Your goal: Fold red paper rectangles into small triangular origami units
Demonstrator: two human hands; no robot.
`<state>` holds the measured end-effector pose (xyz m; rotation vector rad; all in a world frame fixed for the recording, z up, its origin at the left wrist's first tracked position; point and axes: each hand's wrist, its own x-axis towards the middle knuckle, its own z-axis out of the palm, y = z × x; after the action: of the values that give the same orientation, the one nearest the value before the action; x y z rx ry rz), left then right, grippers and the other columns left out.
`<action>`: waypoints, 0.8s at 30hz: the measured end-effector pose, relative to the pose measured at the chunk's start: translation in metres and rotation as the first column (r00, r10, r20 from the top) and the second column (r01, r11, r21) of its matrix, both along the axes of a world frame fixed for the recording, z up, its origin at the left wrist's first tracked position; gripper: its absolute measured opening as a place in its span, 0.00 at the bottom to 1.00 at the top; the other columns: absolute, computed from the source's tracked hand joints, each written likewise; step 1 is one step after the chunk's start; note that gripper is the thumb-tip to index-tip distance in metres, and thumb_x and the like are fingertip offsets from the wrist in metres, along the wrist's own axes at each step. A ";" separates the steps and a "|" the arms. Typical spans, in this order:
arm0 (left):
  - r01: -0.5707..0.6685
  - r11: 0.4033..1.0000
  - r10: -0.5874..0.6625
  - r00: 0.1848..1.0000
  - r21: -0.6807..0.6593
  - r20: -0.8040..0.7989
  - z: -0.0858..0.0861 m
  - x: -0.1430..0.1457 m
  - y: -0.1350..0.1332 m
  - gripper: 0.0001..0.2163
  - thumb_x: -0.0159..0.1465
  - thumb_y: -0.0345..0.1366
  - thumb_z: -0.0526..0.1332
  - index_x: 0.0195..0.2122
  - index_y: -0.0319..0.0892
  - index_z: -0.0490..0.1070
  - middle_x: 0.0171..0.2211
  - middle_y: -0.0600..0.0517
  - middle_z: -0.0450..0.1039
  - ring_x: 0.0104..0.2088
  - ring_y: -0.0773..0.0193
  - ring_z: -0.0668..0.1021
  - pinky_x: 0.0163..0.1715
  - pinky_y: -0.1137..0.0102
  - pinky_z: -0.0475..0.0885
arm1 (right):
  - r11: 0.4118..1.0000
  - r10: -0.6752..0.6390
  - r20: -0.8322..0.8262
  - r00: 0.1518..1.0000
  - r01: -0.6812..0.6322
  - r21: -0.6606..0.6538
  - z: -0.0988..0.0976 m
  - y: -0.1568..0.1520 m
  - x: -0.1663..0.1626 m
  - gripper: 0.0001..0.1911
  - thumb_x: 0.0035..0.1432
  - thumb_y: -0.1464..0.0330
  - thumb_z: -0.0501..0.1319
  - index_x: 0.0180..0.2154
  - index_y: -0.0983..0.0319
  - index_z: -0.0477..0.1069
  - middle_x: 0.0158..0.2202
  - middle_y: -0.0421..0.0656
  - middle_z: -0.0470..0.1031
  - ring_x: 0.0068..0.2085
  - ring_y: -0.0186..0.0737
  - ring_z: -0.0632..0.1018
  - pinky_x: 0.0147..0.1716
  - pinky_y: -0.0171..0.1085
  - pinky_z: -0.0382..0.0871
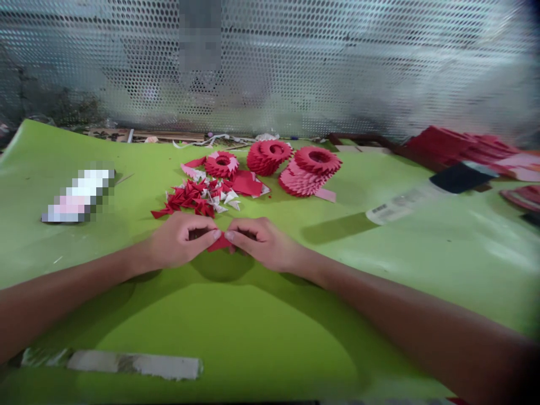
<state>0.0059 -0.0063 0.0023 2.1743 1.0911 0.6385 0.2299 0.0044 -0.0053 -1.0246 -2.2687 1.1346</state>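
Note:
A small piece of red paper (pixel 219 242) is pinched between both hands above the green table cover. My left hand (pixel 182 241) grips its left side with thumb and fingers. On the other side, my right hand (pixel 262 243) pinches the paper the same way, the fingertips close to the left ones. Just beyond the hands lies a loose pile of folded red and white paper triangles (pixel 189 194). Beside the pile are flat red paper pieces (pixel 247 183). The paper's underside is hidden.
Ring-shaped folded-paper pieces (pixel 222 163) and stacked red and pink ones (pixel 310 171) stand behind the pile. A clear bottle with a dark cap (pixel 405 202) is at right, near stacked red paper (pixel 459 147). A blurred-out phone-like object (pixel 80 197) lies left. Perforated metal (pixel 295 67) rises behind.

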 end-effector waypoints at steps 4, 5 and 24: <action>0.008 0.998 -0.007 1.000 0.057 -0.006 0.001 0.001 0.000 0.15 0.68 0.41 0.56 0.30 0.38 0.76 0.22 0.53 0.73 0.22 0.69 0.69 0.22 0.75 0.58 | 0.996 -0.001 0.000 1.000 0.001 0.089 -0.002 0.001 -0.001 0.17 0.71 0.58 0.54 0.35 0.62 0.71 0.29 0.38 0.71 0.30 0.33 0.70 0.29 0.33 0.60; 0.011 0.998 -0.010 1.000 0.063 -0.013 0.000 0.001 0.000 0.15 0.68 0.40 0.56 0.29 0.38 0.76 0.22 0.54 0.73 0.22 0.69 0.69 0.22 0.75 0.57 | 0.996 0.002 -0.005 1.000 -0.002 0.092 -0.002 0.000 -0.001 0.16 0.71 0.58 0.54 0.36 0.61 0.71 0.29 0.38 0.71 0.30 0.33 0.70 0.29 0.33 0.60; -0.027 0.995 0.020 0.997 0.101 0.072 -0.002 -0.003 0.002 0.17 0.69 0.39 0.55 0.26 0.39 0.74 0.22 0.52 0.74 0.20 0.69 0.69 0.20 0.75 0.59 | 0.998 -0.039 -0.061 0.997 0.043 0.054 0.005 0.000 0.000 0.13 0.67 0.62 0.57 0.34 0.62 0.73 0.27 0.39 0.72 0.27 0.32 0.68 0.25 0.32 0.58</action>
<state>0.0028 -0.0046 0.0001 2.2095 1.0697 0.7918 0.2295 0.0049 -0.0001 -0.9971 -2.2094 1.0653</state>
